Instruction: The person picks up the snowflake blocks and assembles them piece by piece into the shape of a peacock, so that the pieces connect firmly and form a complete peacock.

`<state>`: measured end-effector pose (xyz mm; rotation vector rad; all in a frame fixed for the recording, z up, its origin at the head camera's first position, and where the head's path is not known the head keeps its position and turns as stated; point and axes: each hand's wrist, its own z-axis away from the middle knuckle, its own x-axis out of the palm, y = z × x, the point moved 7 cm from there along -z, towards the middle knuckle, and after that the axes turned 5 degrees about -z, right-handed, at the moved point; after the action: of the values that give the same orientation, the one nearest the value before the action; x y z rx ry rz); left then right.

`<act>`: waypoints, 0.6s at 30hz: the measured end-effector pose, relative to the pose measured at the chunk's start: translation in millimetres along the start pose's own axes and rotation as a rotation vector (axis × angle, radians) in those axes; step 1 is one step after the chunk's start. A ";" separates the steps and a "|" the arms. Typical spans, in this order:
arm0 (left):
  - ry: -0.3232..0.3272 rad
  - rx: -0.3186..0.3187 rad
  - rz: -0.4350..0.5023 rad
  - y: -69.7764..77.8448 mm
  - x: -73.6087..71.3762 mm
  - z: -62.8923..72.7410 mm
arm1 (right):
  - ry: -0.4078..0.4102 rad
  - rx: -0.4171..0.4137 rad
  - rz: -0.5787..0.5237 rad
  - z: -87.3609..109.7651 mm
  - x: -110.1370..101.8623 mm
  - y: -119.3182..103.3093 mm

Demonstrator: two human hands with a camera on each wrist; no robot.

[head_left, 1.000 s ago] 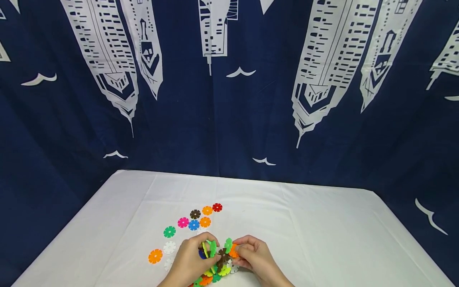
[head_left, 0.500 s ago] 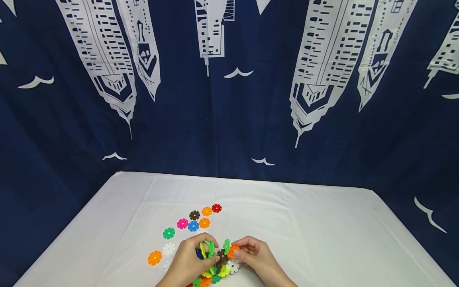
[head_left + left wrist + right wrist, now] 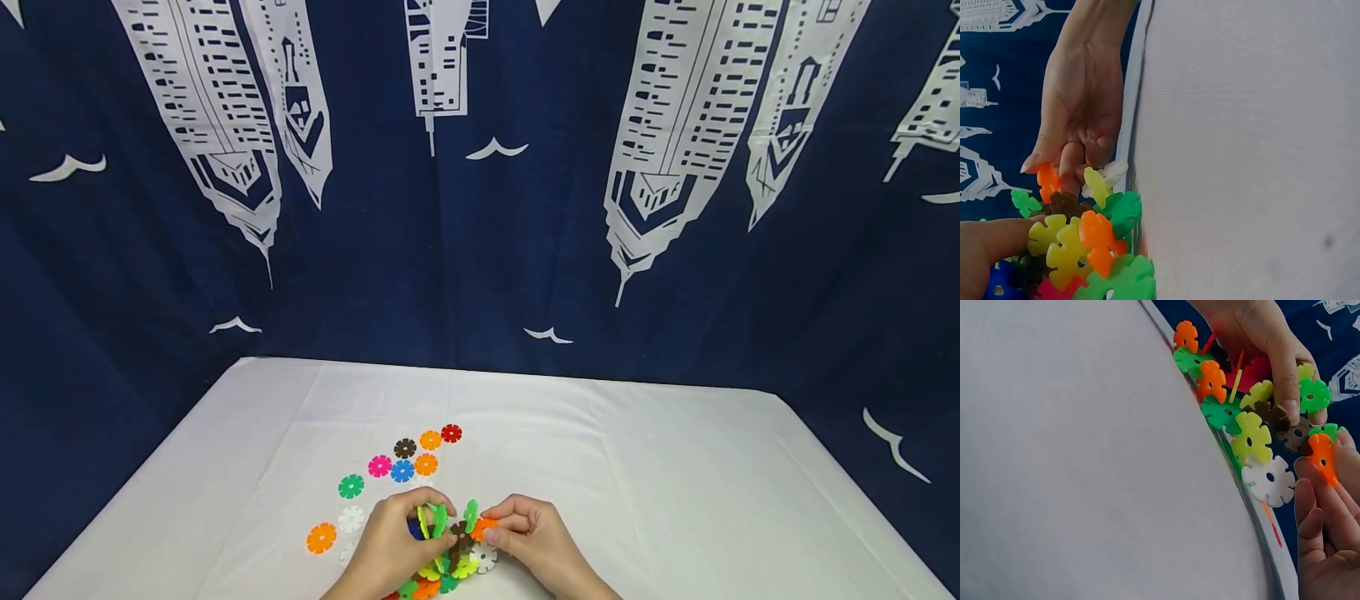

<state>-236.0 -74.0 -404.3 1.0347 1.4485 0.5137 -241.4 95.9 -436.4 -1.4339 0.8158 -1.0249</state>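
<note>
A joined cluster of notched plastic snowflake discs, with brown discs (image 3: 1270, 415), yellow-green discs (image 3: 1251, 439) and a white disc (image 3: 1270, 481), is gripped from the left by my left hand (image 3: 392, 537). Its thumb lies on a brown disc, and part of the cluster is hidden behind that hand. On the cluster's right side, my right hand (image 3: 538, 537) pinches an orange disc (image 3: 1322, 459) between thumb and fingers. A small green disc (image 3: 471, 515) stands upright right beside the orange one. More green and orange discs hang toward the near side, low over the table.
Loose discs lie flat on the white-covered table (image 3: 675, 483): orange (image 3: 321, 538), green (image 3: 351, 487), white (image 3: 351, 519), pink (image 3: 380, 466), blue (image 3: 402, 471), brown (image 3: 405, 448) and red (image 3: 452, 433) among them. Behind hangs a navy printed curtain (image 3: 450, 250).
My right fingers have drawn off the white disc, which shows more fully now. The orange disc has tilted slightly in the pinch. My left hand keeps its grip; the head view drifted a little.
</note>
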 end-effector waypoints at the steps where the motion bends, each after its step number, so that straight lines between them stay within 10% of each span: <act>1: 0.003 0.005 -0.005 0.2 -0.4 0.2 | -0.006 -0.004 0.009 -0.5 0.4 -1.1; 18: -0.017 0.033 0.024 1.2 -0.9 0.9 | -0.098 -0.029 0.063 -6.0 2.1 -0.4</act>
<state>-234.9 -74.4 -403.0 1.0818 1.4356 0.4987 -246.2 91.7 -435.8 -1.4620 0.8021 -0.8909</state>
